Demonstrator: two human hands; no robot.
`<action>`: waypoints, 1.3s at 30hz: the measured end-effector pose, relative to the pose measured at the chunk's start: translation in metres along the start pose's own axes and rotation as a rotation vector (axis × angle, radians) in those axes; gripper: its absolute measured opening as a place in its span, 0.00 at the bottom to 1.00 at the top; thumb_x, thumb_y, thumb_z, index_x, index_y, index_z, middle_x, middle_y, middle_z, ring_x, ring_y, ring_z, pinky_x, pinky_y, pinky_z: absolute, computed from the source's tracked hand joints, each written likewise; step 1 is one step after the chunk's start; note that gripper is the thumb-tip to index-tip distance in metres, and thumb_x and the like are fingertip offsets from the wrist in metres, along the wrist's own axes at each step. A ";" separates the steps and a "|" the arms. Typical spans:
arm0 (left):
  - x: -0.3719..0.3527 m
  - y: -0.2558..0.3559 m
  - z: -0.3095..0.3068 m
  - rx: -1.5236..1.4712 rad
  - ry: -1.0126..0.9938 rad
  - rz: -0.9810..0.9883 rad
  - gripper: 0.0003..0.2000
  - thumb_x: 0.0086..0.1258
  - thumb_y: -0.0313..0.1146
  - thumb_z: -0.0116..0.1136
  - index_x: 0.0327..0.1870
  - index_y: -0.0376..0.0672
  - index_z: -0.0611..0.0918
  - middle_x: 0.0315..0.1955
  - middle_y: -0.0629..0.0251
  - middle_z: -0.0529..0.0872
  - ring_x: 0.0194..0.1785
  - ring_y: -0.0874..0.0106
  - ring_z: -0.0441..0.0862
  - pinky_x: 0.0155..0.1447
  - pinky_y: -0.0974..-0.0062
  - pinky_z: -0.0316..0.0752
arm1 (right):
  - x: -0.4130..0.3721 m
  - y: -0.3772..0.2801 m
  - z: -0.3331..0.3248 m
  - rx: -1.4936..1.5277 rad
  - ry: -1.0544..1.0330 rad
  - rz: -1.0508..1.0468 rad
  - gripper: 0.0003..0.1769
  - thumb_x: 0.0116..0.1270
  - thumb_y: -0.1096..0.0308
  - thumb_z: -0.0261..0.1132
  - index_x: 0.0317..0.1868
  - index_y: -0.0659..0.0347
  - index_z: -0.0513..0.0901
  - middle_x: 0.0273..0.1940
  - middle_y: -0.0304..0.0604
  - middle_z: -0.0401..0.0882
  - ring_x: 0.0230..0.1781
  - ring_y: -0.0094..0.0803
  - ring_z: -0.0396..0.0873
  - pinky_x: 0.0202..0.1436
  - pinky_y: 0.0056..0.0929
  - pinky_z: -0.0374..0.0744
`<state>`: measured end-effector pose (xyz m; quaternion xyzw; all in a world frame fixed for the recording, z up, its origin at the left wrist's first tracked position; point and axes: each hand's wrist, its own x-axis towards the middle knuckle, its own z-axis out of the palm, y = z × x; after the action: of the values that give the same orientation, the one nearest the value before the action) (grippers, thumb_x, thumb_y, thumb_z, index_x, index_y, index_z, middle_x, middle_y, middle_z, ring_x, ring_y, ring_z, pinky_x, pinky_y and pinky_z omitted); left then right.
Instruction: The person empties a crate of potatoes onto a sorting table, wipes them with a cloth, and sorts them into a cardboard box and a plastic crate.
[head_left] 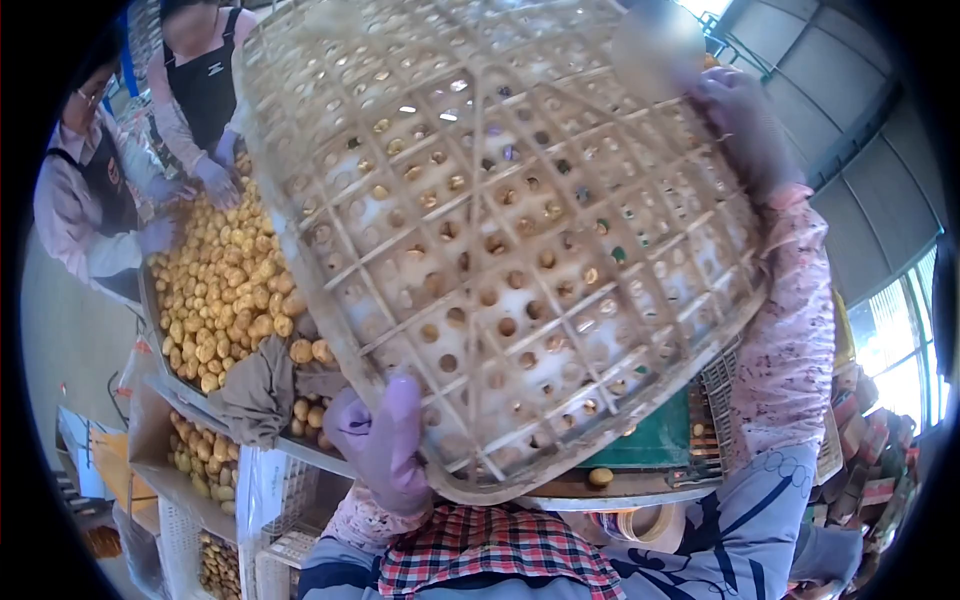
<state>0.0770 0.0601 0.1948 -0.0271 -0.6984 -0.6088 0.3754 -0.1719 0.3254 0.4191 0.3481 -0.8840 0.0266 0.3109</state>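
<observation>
A large, dirty white plastic crate (480, 290) is raised and tilted in front of me, its round-holed, ribbed underside facing the camera. My left hand (385, 440), in a purple glove, grips the crate's lower left corner with the thumb up. At the upper right, my right hand (735, 110), also purple-gloved and partly blurred, holds the far right rim. Through the holes, bits of yellow and white show, but the crate's contents cannot be made out. One potato (600, 477) lies below the crate at the table's edge, beside a green surface (640, 440).
Left, a big heap of potatoes (225, 290) fills a bin, with a grey cloth (255, 390) on its edge. Two co-workers (100, 190) reach gloved hands into it. Boxes of potatoes (205, 460) stand below. A slatted crate (720, 400) lies beside my right arm.
</observation>
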 end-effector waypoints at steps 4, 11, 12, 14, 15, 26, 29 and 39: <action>-0.038 0.001 -0.001 -0.040 -0.247 -0.034 0.08 0.68 0.29 0.58 0.41 0.34 0.83 0.31 0.66 0.84 0.31 0.76 0.81 0.36 0.77 0.74 | -0.021 -0.009 -0.050 0.595 0.048 0.568 0.22 0.67 0.49 0.67 0.32 0.63 0.85 0.24 0.25 0.71 0.24 0.15 0.66 0.28 0.21 0.64; -0.091 0.024 0.067 -0.790 -0.206 -0.377 0.03 0.68 0.25 0.59 0.35 0.37 0.84 0.21 0.73 0.80 0.22 0.83 0.77 0.25 0.84 0.66 | -0.089 -0.013 -0.123 0.455 0.188 0.582 0.17 0.70 0.54 0.65 0.31 0.59 0.81 0.24 0.23 0.67 0.23 0.13 0.59 0.28 0.19 0.59; -0.099 0.028 0.073 -0.826 -0.283 -0.319 0.04 0.68 0.25 0.59 0.35 0.37 0.84 0.20 0.72 0.80 0.22 0.83 0.77 0.25 0.84 0.66 | -0.100 -0.002 -0.135 0.465 0.183 0.566 0.15 0.72 0.57 0.64 0.37 0.61 0.83 0.26 0.24 0.70 0.25 0.13 0.61 0.28 0.18 0.61; -0.110 0.040 0.085 -0.760 -0.433 -0.222 0.04 0.68 0.25 0.59 0.33 0.37 0.84 0.20 0.72 0.80 0.22 0.84 0.78 0.24 0.83 0.66 | -0.126 0.016 -0.152 0.414 0.187 0.483 0.13 0.74 0.62 0.61 0.43 0.65 0.84 0.28 0.26 0.71 0.27 0.14 0.64 0.30 0.19 0.64; -0.114 0.045 0.091 -0.645 -0.497 -0.189 0.04 0.68 0.25 0.59 0.31 0.37 0.84 0.20 0.72 0.81 0.22 0.84 0.78 0.25 0.83 0.67 | -0.138 0.026 -0.152 0.360 0.197 0.413 0.13 0.74 0.64 0.60 0.45 0.66 0.84 0.28 0.28 0.70 0.27 0.16 0.64 0.31 0.19 0.64; -0.230 0.112 0.117 0.062 -0.225 -0.372 0.07 0.65 0.33 0.67 0.33 0.40 0.83 0.23 0.69 0.81 0.25 0.80 0.76 0.30 0.76 0.71 | -0.217 0.026 -0.117 0.874 0.211 0.386 0.17 0.74 0.59 0.62 0.30 0.63 0.80 0.23 0.34 0.73 0.23 0.25 0.67 0.28 0.30 0.66; -0.264 0.121 0.149 0.050 0.118 -0.442 0.12 0.64 0.42 0.68 0.28 0.43 0.83 0.22 0.68 0.82 0.25 0.81 0.76 0.28 0.76 0.67 | -0.207 0.053 -0.101 0.873 0.115 0.230 0.24 0.73 0.58 0.64 0.20 0.58 0.70 0.19 0.31 0.67 0.19 0.19 0.58 0.23 0.25 0.58; -0.333 0.108 0.132 0.598 0.235 -0.828 0.29 0.61 0.62 0.65 0.21 0.38 0.85 0.20 0.57 0.84 0.26 0.65 0.84 0.29 0.64 0.76 | -0.207 -0.040 -0.064 0.845 -0.100 0.199 0.20 0.67 0.57 0.66 0.28 0.69 0.81 0.19 0.43 0.75 0.22 0.33 0.72 0.30 0.39 0.72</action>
<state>0.3042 0.3427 0.1022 0.4279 -0.7473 -0.4790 0.1705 0.0038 0.4359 0.3462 0.3586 -0.8388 0.3988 0.0938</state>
